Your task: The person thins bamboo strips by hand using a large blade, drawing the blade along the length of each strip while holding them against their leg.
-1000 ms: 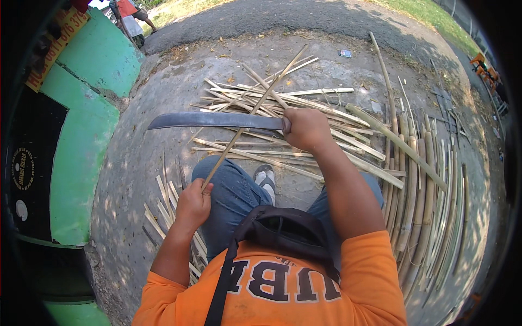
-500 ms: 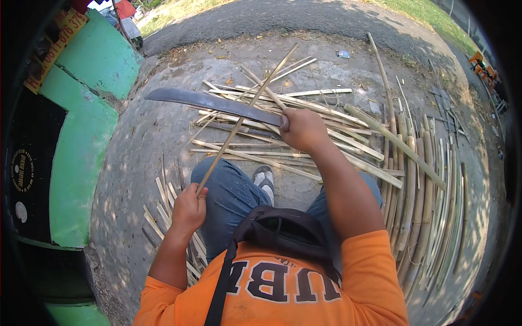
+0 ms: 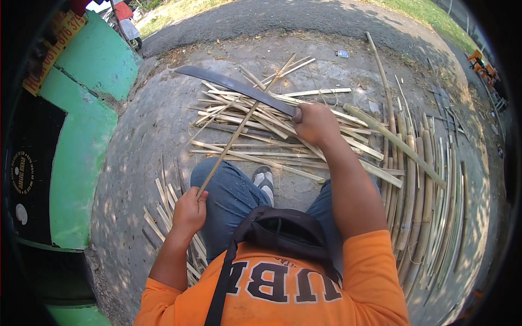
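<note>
My left hand (image 3: 189,212) is closed round the near end of a long thin bamboo strip (image 3: 228,145), which slants up and away to the right over the pile. In my right hand (image 3: 317,126) is the handle of a machete (image 3: 234,85), its dark, broad blade pointing to the far left. The blade crosses the strip near its upper part; whether the two touch I cannot tell. Beneath them a loose pile of split bamboo strips (image 3: 272,154) lies on the ground in front of my knees.
Long bamboo poles (image 3: 420,201) and thin strips lie along my right, with one thick pole (image 3: 396,142) slanting across them. More split strips (image 3: 163,202) lie beside my left knee. A green wall (image 3: 81,157) stands at the left. Farther off runs a road (image 3: 261,22).
My right hand has moved a little to the right and toward me, drawing the machete along with it. The strip's far end has dipped slightly; my left hand stays nearly in place.
</note>
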